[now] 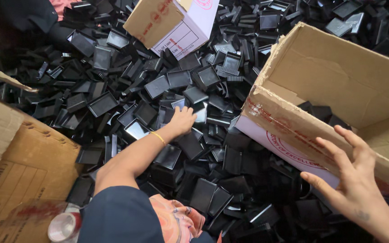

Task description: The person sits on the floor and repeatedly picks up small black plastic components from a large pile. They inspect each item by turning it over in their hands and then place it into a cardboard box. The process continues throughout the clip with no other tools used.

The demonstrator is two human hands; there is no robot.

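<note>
Hands over a heap of black plastic caps

Our left hand (182, 120) presses down, fingers curled onto the square, glossy, shallow caps (158, 85) piled beneath it, seemingly gathering them; our right hand (354, 173) hangs spread and empty beside the torn cardboard box (334, 76), where a few caps already lie

Left arm extended forward, bare forearm, thin yellow band at wrist. Left hand (182, 120) palm down, fingers curled onto the heap of black plastic pieces (113, 85). Right hand (354, 173) open, fingers spread, raised beside the heap, holding nothing.
</note>
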